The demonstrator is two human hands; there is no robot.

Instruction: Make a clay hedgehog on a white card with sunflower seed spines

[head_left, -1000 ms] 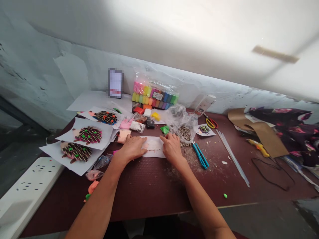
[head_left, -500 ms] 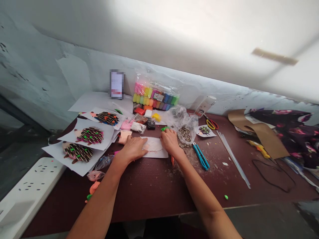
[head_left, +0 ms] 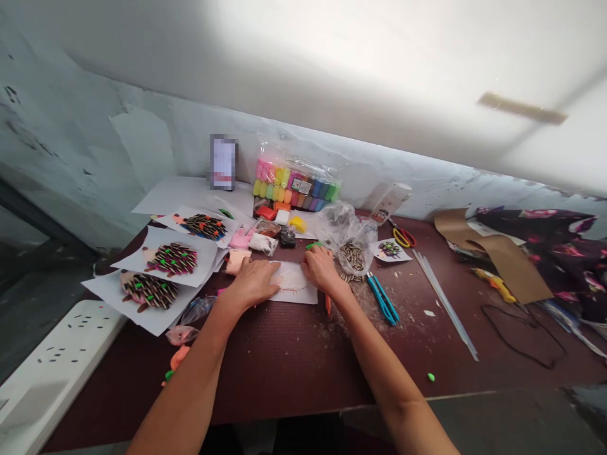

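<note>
A small white sheet of paper (head_left: 298,292) with a faint hedgehog-like outline drawn in reddish lines lies on the dark red table. My left hand (head_left: 253,280) rests on the sheet's left side, fingers stretched forward and thumb spread away from them. On the right side of the paper, my right hand (head_left: 321,268) presses down with its fingers slightly bent and apart. A bit of green clay (head_left: 313,244) shows just beyond its fingertips. An orange pen-like stick (head_left: 327,304) lies under my right wrist. Striped sunflower seeds (head_left: 351,256) spill from a clear plastic bag (head_left: 348,224) nearby.
Hedgehog pictures made with seeds (head_left: 171,259) are stacked at left, beside a white power strip (head_left: 61,360). Coloured clay packs (head_left: 298,183) stand against the wall. To the right are a blue utility knife (head_left: 383,299), scissors (head_left: 403,237), glue sticks (head_left: 446,306) and a yellow glue gun (head_left: 494,284).
My right hand has shifted slightly left over the paper's edge. The left hand stays nearly in place, and the view has tilted a little.
</note>
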